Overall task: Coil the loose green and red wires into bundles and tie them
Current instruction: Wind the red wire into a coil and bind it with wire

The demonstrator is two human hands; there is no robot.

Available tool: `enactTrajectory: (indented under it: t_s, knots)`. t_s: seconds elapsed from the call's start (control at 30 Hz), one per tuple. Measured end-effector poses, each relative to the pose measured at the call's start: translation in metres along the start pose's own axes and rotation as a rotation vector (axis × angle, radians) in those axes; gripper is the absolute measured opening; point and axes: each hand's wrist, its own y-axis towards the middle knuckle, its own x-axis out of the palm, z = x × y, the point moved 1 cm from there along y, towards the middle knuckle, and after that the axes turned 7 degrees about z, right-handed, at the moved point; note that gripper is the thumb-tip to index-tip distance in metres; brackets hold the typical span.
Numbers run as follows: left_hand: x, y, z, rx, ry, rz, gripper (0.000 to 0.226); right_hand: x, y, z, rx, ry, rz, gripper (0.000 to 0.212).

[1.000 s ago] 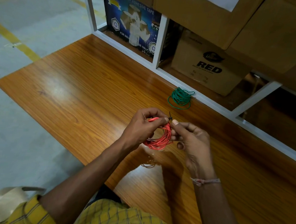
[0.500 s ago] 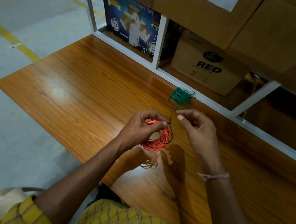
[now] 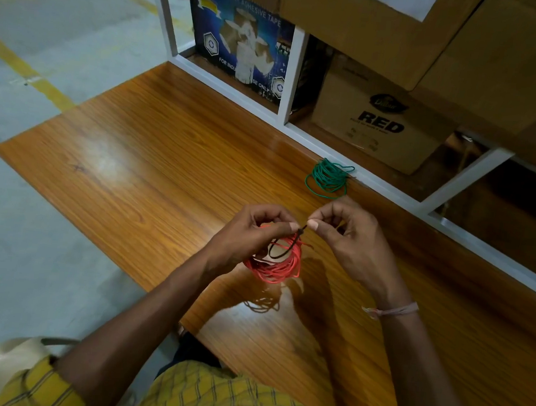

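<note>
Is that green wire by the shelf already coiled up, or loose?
Coiled: the green wire lies on the table in round loops. Whether a tie holds it, I cannot tell.

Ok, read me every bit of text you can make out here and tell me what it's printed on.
"BOPP SELF ADHESIVE TAPE": top of the blue tape carton.
"FOR INDU... SE ONLY": its lower edge, partly hidden.
"RED": brown cardboard box.
Oval logo above "RED" and small lines below it: too blurred to read.
Nothing printed on the wire bundles.

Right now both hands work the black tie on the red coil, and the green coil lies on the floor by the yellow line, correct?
Not quite. The head view shows the green coil on the wooden table, beside the white shelf frame. Both hands do work the black tie on the red coil.
</note>
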Motion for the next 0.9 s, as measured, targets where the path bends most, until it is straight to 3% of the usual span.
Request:
enactTrajectory:
  t_s: [0.1,0.4,0.67,0.8,0.9]
  knots:
    - [-0.004,0.000,0.002,-0.014,0.005,-0.048,0.045,0.004,-0.002,0.000,-0.001,0.056,-0.003,0.005]
    - [-0.010,0.001,-0.001,-0.011,0.046,-0.038,0.010,0.015,-0.003,0.004,0.019,0.035,0.000,0.008]
    - [-0.016,-0.002,-0.008,-0.036,0.065,-0.028,0.013,0.016,0.009,0.020,0.119,0.012,0.296,0.008]
    - [-0.016,-0.005,-0.009,-0.046,0.047,0.006,0.012,0.027,0.008,0.016,0.276,0.419,0.162,0.007]
    - [-0.014,-0.005,-0.012,-0.058,0.054,0.016,0.014,0.033,0.004,0.012,0.359,0.667,0.081,0.023]
